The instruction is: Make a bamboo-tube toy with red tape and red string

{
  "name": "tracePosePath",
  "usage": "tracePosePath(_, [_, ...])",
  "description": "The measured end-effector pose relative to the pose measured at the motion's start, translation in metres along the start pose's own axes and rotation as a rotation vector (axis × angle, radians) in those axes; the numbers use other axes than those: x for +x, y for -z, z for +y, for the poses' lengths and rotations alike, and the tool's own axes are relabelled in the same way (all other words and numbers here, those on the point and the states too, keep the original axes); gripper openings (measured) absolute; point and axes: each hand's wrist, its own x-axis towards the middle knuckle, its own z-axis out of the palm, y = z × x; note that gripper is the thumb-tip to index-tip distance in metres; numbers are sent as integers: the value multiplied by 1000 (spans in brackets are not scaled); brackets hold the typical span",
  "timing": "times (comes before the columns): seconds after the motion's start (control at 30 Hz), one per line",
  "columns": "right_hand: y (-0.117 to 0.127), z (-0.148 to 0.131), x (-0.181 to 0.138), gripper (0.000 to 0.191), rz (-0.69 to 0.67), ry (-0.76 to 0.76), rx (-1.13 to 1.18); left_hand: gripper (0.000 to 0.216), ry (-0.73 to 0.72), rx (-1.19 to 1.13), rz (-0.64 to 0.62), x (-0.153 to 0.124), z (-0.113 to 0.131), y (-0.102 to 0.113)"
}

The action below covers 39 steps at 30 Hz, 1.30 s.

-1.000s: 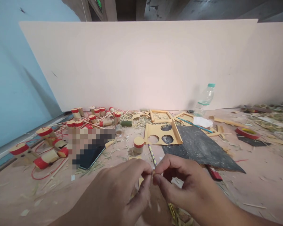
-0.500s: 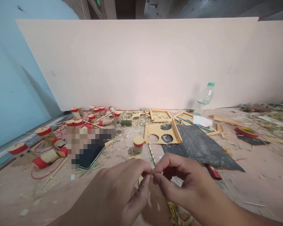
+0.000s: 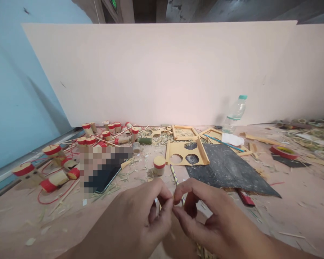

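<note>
Hands: left hand [image 3: 140,212] has thumb and forefinger pinched together, apparently on the tiny piece [image 3: 173,199]; right hand [image 3: 214,212] meets it, thumb and forefinger slightly parted, its own hold unclear.
Tiny piece: between both sets of fingertips, above tabletop [image 3: 56,223]; too small to identify.
Step in hand: looks like fine fingertip work on that piece.
Next move: probably calls for a steady left pinch and light, precise right fingertips.
Patterned stick [image 3: 174,175]: just beyond fingertips, near end partly hidden.
Red-banded cylinder [image 3: 159,165]: upright, beside stick's far end.
Phone [image 3: 108,178]: left, flat, partly pixelated.
Black sheet [image 3: 226,169]: right, partly under holed board [image 3: 176,147].
Cylinder cluster [image 3: 59,178]: left, red-banded, some upright, some lying.
Clear bottle [image 3: 236,111]: back right, green cap, before white panel [image 3: 162,72].
</note>
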Motion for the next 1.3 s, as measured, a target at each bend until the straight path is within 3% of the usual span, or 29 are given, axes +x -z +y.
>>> tracePosePath(0.27, [4,1,2,10,-12,97,-74,15,-42,18,13,3,0,1])
tracePosePath(0.57, [4,3,5,4,-44,-82,217,14,-13,-3,-2,2,-2,1])
tracePosePath(0.8, [10,-6,14,20,-111,-263,543,10,37,3,-42,3,4,3])
tracePosePath(1.0, [13,-5,17,29,-160,-322,717,9,21,10,-36,3,6,6])
tracePosePath(1.3, [12,0,19,34,-184,-335,768,11,30,67,-32,3,2,5])
